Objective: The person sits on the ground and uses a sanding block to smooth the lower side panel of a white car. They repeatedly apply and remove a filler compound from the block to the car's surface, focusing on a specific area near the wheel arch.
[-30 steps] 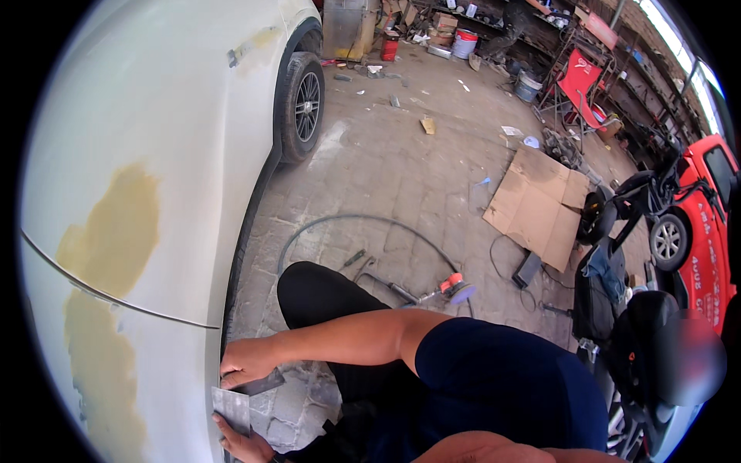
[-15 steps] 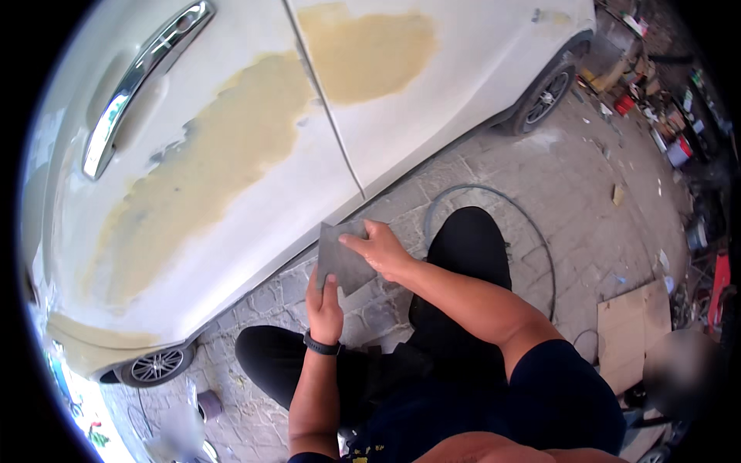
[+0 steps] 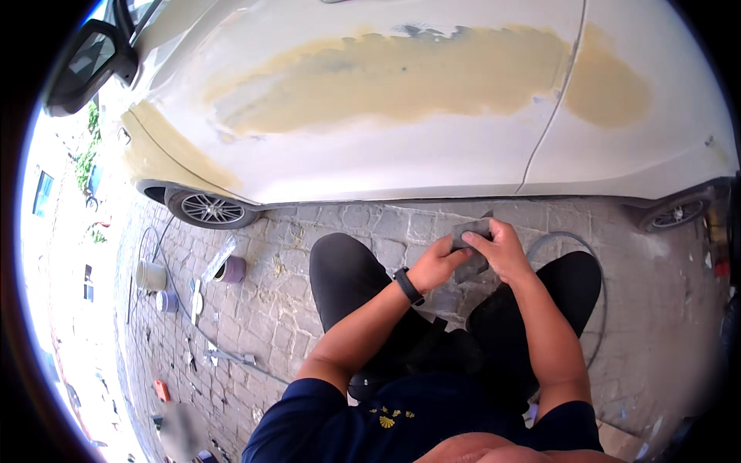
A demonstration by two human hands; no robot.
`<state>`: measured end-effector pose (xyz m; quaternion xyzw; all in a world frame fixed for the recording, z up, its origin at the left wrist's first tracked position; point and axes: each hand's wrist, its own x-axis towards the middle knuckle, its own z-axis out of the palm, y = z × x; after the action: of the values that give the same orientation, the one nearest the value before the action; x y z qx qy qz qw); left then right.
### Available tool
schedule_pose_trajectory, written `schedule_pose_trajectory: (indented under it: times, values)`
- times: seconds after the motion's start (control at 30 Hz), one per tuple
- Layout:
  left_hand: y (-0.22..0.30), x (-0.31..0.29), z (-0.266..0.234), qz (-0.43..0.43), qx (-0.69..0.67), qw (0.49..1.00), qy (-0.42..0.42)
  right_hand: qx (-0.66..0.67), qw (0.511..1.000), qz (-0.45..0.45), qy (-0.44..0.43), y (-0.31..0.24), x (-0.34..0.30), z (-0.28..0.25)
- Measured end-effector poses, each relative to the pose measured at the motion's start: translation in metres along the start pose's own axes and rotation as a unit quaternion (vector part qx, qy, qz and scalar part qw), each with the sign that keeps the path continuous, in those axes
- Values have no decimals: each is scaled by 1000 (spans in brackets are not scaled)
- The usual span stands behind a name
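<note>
Both hands have drawn together since half a second ago, now meeting low in front of the knees. Left hand (image 3: 440, 262) and right hand (image 3: 503, 248) each keep a clenched grip on the grey sandpaper sheet (image 3: 471, 230), held just below the white car door (image 3: 401, 100) with its yellow filler patches, above the paved floor (image 3: 278, 309).

Both your forearms reach forward from below, meeting in front of your knees. Your left hand (image 3: 438, 262), watch on the wrist, pinches with curled fingers; your right hand (image 3: 500, 248) clamps opposite, touching it.
</note>
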<state>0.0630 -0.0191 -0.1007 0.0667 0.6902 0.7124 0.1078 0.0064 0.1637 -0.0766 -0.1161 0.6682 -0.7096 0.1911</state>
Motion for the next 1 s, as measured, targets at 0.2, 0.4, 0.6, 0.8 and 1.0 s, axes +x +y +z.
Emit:
schedule_pose_trajectory:
  times: [0.2,0.4,0.6,0.8,1.0]
  values:
    - [18,4,-3,-50,-83,990,98,38,935,-109,335,-7,22,-40]
    - [41,3,-11,-63,-176,978,90,92,927,-194,307,-6,14,-51]
    - [45,3,-15,-26,-136,986,97,2,987,-132,94,-13,-2,-21]
    - [37,10,-54,66,-216,936,270,-186,980,-68,25,-26,-3,-42]
    - [26,6,-42,81,-128,959,239,211,962,-41,168,-14,9,-32]
